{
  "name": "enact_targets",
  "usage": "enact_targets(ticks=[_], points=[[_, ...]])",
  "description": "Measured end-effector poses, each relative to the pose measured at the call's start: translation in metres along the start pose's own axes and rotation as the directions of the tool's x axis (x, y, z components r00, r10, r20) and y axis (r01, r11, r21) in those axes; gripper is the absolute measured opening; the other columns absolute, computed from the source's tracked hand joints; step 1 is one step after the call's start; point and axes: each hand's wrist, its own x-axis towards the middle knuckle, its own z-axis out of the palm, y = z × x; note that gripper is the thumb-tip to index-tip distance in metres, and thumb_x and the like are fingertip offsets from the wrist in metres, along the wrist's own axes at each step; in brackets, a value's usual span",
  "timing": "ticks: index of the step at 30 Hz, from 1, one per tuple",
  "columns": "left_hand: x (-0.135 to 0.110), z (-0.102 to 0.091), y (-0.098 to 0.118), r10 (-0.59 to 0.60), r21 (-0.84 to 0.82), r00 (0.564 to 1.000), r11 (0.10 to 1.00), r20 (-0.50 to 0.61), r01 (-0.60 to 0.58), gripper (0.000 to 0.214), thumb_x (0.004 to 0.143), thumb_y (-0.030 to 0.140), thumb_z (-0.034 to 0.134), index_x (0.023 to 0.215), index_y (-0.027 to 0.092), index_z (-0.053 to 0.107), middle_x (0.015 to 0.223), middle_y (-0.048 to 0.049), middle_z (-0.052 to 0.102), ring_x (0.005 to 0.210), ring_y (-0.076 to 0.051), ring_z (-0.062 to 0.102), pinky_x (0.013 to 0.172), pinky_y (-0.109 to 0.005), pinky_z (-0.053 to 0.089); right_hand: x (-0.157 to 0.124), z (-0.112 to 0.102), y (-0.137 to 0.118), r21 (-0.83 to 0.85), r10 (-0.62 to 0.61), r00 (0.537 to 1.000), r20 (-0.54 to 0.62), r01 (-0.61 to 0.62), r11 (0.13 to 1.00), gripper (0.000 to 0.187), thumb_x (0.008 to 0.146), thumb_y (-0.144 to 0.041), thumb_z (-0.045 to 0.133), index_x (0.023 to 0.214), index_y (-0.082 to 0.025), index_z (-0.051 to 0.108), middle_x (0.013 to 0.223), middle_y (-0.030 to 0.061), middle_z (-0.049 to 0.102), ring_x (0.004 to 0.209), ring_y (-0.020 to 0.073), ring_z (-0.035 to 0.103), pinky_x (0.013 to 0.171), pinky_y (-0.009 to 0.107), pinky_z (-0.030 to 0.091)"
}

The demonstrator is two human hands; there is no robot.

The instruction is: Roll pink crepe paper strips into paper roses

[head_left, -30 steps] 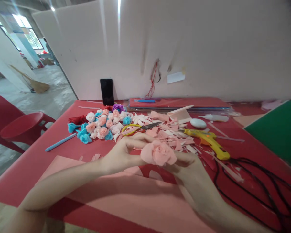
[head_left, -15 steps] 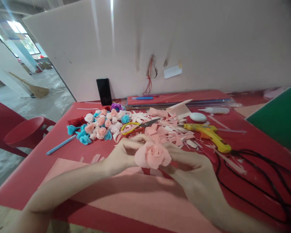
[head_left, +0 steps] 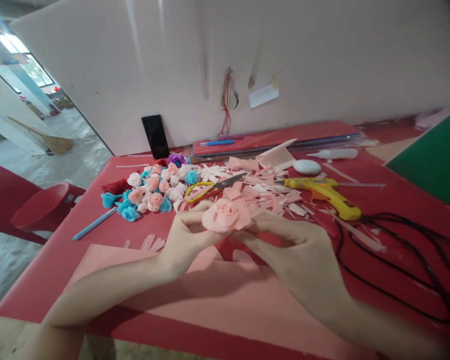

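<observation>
A pink paper rose (head_left: 227,216) with layered petals is held between both hands over the table. My left hand (head_left: 187,235) pinches the flower from its left side, fingers curled behind it. From the right, my right hand (head_left: 292,245) has thumb and fingers closed on the petals' edge and underside. The flower's base is hidden behind the petals and fingers. Below the hands lies a large pink paper sheet (head_left: 225,305), with several cut petal pieces (head_left: 243,256) at its far edge. Scissors with yellow handles (head_left: 200,190) rest just beyond the hands among paper scraps (head_left: 262,192).
Finished paper flowers (head_left: 150,187) cluster at the left, near a blue pen (head_left: 94,223). On the right lie a yellow glue gun (head_left: 328,192), its black cable (head_left: 397,295), a white oval object (head_left: 306,167) and a small bottle (head_left: 335,153). A phone (head_left: 155,136) leans against the wall.
The hands and the rose have shifted slightly up and left in view, and the rose now tips more away from me. The camera view has also turned a little. Both hands keep their hold.
</observation>
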Motion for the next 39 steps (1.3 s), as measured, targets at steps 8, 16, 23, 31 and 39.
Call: enact_targets(ticks=[8, 16, 23, 31, 39], points=[[-0.004, 0.000, -0.005, -0.013, -0.035, 0.999, 0.999, 0.031, 0.014, 0.003, 0.069, 0.021, 0.071, 0.069, 0.020, 0.074, 0.089, -0.0036, 0.069, 0.088, -0.020, 0.060, 0.082, -0.033, 0.048, -0.003, 0.001, 0.002, -0.082, -0.113, 0.994, -0.014, 0.111, 0.990, 0.023, 0.073, -0.030, 0.065, 0.051, -0.025, 0.062, 0.051, -0.0028, 0.057, 0.052, 0.0137, 0.053, 0.051, 0.025, 0.045], [-0.007, 0.001, -0.004, 0.029, -0.003, 1.000, 1.000, -0.007, -0.029, 0.003, 0.064, 0.019, 0.073, 0.067, 0.017, 0.072, 0.079, -0.0039, 0.064, 0.077, -0.017, 0.057, 0.073, -0.029, 0.049, -0.006, 0.005, 0.011, -0.023, -0.156, 0.987, 0.046, 0.157, 0.987, 0.020, 0.077, -0.026, 0.063, 0.058, -0.022, 0.062, 0.057, -0.0010, 0.055, 0.057, 0.0153, 0.056, 0.052, 0.027, 0.050], [-0.004, 0.004, -0.001, 0.134, 0.010, 0.990, 0.991, -0.036, -0.134, 0.006, 0.062, 0.012, 0.069, 0.060, 0.016, 0.066, 0.073, -0.0009, 0.058, 0.070, -0.013, 0.053, 0.065, -0.023, 0.046, -0.007, 0.002, 0.003, -0.143, -0.361, 0.931, 0.053, 0.365, 0.920, 0.022, 0.079, -0.015, 0.059, 0.057, -0.021, 0.057, 0.051, -0.0024, 0.054, 0.050, 0.0119, 0.052, 0.046, 0.021, 0.046], [-0.006, 0.005, 0.003, 0.220, 0.123, 0.975, 0.968, 0.017, -0.220, 0.007, 0.067, 0.009, 0.064, 0.065, 0.015, 0.060, 0.070, 0.0002, 0.052, 0.067, -0.011, 0.050, 0.063, -0.022, 0.045, -0.008, 0.003, 0.003, -0.169, -0.443, 0.895, 0.060, 0.446, 0.879, 0.025, 0.082, -0.012, 0.052, 0.059, -0.021, 0.056, 0.050, -0.0022, 0.054, 0.049, 0.0129, 0.053, 0.045, 0.024, 0.046], [-0.009, 0.008, 0.007, 0.200, 0.149, 0.979, 0.968, 0.036, -0.203, 0.005, 0.069, 0.016, 0.067, 0.070, 0.015, 0.062, 0.073, -0.0007, 0.051, 0.072, -0.013, 0.052, 0.067, -0.026, 0.047, -0.008, -0.001, -0.003, -0.103, -0.412, 0.909, 0.065, 0.417, 0.903, 0.024, 0.081, -0.012, 0.054, 0.061, -0.024, 0.061, 0.049, -0.0020, 0.059, 0.047, 0.0134, 0.056, 0.043, 0.024, 0.046]])
